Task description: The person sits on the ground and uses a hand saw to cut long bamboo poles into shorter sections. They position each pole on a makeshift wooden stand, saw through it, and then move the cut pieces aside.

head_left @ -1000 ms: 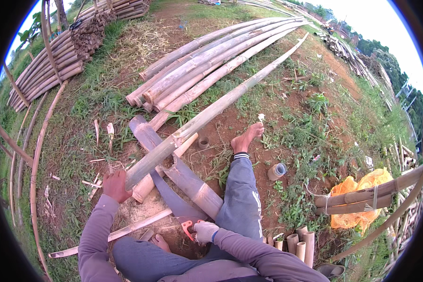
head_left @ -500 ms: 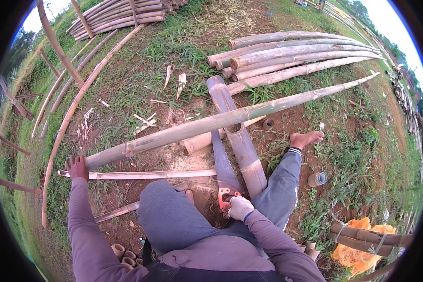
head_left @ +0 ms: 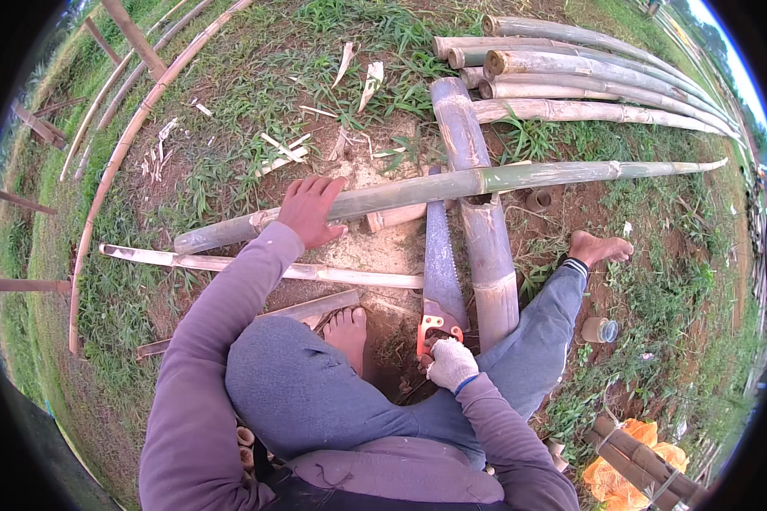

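My bare left hand (head_left: pixel 313 210) lies over a long greenish bamboo pole (head_left: pixel 392 194), fingers on the far side and thumb on the near side. This pole rests crosswise on a thicker bamboo log (head_left: pixel 493 289). My right hand (head_left: pixel 451 364), in a white knit glove, grips the orange handle of a handsaw (head_left: pixel 442 264). The saw's blade points away from me, left of the log, and its tip reaches the pole; whether it touches is unclear. A split bamboo strip (head_left: pixel 307 272) lies on the ground, its right end near the blade.
Several bamboo poles (head_left: pixel 571 64) are stacked at the far right. Bamboo shavings (head_left: pixel 371 85) and sawdust litter the soil. A glass jar (head_left: pixel 599 330) stands right of my leg, with an orange net bag (head_left: pixel 631 464) at lower right. A wooden frame (head_left: pixel 136 38) rises at far left.
My left hand has moved right along the pole from its left end. The view has shifted, and the pole lies flatter across it. My right hand still holds the saw.
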The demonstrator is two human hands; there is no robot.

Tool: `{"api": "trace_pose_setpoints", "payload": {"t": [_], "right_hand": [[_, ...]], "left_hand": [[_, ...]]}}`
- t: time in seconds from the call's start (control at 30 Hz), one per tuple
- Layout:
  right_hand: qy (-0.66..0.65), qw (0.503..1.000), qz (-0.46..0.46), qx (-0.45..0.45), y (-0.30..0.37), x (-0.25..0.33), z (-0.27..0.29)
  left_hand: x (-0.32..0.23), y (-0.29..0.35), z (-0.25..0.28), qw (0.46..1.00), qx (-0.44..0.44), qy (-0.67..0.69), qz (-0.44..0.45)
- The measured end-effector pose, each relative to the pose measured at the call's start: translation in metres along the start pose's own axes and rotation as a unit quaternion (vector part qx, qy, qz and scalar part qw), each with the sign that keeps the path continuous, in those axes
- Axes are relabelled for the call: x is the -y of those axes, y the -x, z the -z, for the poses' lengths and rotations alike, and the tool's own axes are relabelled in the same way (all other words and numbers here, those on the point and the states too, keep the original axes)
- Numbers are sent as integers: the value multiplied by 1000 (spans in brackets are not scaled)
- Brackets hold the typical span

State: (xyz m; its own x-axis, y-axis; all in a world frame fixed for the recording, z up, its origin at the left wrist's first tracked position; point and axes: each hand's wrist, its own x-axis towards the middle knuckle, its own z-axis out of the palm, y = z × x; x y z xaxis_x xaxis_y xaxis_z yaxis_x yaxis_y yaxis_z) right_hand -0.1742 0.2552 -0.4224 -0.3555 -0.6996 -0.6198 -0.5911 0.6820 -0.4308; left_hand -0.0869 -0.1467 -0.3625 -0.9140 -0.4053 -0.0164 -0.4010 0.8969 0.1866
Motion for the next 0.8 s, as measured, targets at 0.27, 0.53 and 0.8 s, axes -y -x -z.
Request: {"api": "trace_pose_setpoints", "payload": {"t": [0.27,0.53,0.8], "right_hand": [[-113,993,-15,19,-28,-42,-28],[-80,997,-3,-7,-25,-16,-5],[-86,990,79,-76,-26,-14,-8]], "left_hand": [[-7,-47,-50,992,120,-29,42],[70,21,-43,982,59,-123,127],[50,106,-57,968,-150,-14,202]]}}
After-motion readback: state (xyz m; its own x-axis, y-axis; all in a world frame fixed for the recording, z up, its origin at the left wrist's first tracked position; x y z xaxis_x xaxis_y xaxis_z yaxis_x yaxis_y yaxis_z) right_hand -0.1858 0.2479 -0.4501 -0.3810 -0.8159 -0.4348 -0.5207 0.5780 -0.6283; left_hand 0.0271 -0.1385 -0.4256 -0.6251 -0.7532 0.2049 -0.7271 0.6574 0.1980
